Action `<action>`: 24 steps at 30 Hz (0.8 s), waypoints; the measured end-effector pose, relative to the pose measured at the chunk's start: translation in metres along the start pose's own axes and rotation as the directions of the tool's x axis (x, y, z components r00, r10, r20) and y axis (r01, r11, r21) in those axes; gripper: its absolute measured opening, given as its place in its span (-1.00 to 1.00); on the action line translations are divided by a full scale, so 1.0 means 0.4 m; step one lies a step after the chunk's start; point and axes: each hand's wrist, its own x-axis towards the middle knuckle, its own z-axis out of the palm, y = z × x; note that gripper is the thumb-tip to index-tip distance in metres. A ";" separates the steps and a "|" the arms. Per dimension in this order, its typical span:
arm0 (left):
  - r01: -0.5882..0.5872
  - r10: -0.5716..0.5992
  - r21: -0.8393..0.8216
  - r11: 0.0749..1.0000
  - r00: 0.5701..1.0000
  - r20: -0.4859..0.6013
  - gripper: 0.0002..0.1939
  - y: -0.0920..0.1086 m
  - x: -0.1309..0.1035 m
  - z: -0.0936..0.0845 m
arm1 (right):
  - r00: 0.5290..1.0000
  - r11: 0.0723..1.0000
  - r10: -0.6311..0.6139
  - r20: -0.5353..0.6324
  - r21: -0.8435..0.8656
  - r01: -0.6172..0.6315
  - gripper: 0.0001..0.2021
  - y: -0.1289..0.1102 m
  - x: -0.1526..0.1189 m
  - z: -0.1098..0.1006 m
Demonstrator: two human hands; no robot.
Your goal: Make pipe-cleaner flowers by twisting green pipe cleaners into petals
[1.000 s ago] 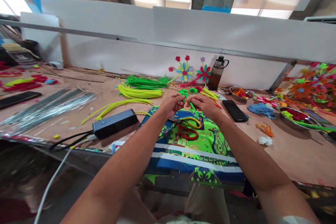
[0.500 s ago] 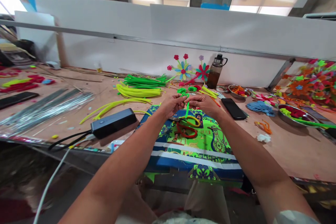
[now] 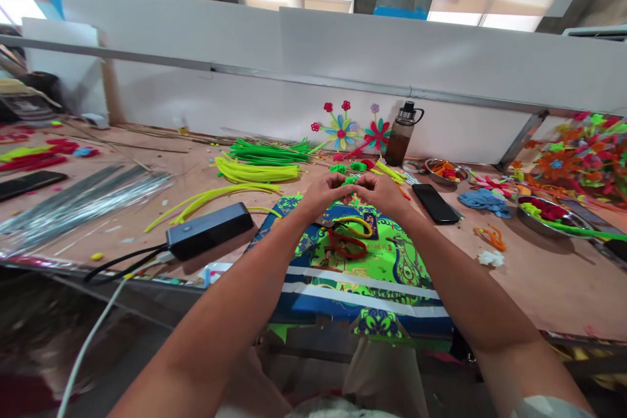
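Observation:
Both my hands meet over the blue and green patterned board. My left hand is closed, its fingertips pinching a curled green pipe cleaner. From the other side my right hand grips the same pipe cleaner, thumb and forefinger pressed together. Fingers hide part of it. Just below the hands lie scissors with red and yellow handles, resting on the board. Small curled green pieces show just beyond my left hand.
Bundles of green and yellow pipe cleaners lie back left, near a black power box. A bottle, finished flowers, a phone and metal bowls stand behind and to the right.
My hands have drawn together around the green pipe cleaner. Its straight end, which hung down between them, no longer shows; a bunched green part now sits at the fingertips.

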 end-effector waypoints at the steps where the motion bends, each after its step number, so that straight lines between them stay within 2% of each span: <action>1: -0.011 0.012 0.037 0.999 1.000 -0.005 -0.62 -0.003 0.002 -0.001 | 1.000 1.000 0.011 -0.008 -0.006 -0.011 -0.82 -0.002 -0.001 0.001; 3: -0.010 0.011 0.043 0.999 1.000 -0.014 -0.64 -0.010 0.005 -0.005 | 0.999 1.000 0.031 -0.018 0.003 -0.031 -0.82 -0.007 -0.001 0.003; 5: 0.014 -0.015 -0.039 0.999 0.999 -0.029 -0.64 -0.017 0.007 -0.009 | 0.999 0.998 0.021 -0.039 0.057 -0.019 -0.85 -0.008 -0.001 0.007; 9: 0.075 -0.086 -0.236 0.969 0.996 -0.036 -0.63 -0.022 0.012 -0.017 | 0.990 0.982 -0.070 -0.126 0.164 0.090 -0.80 -0.002 0.001 0.016; 12: 0.104 -0.112 -0.275 0.956 0.994 -0.015 -0.62 -0.023 0.014 -0.018 | 0.977 0.983 -0.097 -0.191 0.136 0.124 -0.81 -0.003 -0.002 0.019; 17: 0.081 -0.083 -0.194 0.978 0.997 -0.004 -0.63 -0.025 0.012 -0.014 | 0.968 0.992 -0.090 -0.233 0.070 0.109 -0.84 -0.013 -0.006 0.019; 21: -0.008 0.006 -0.038 0.999 0.997 -0.071 -0.67 -0.027 0.012 -0.007 | 0.978 0.996 -0.071 -0.198 0.044 0.081 -0.87 -0.009 -0.003 0.023; 24: -0.059 0.073 0.106 0.993 0.988 -0.136 -0.72 -0.031 0.011 0.002 | 0.987 0.990 0.045 -0.153 0.142 -0.023 -0.86 0.001 0.000 0.031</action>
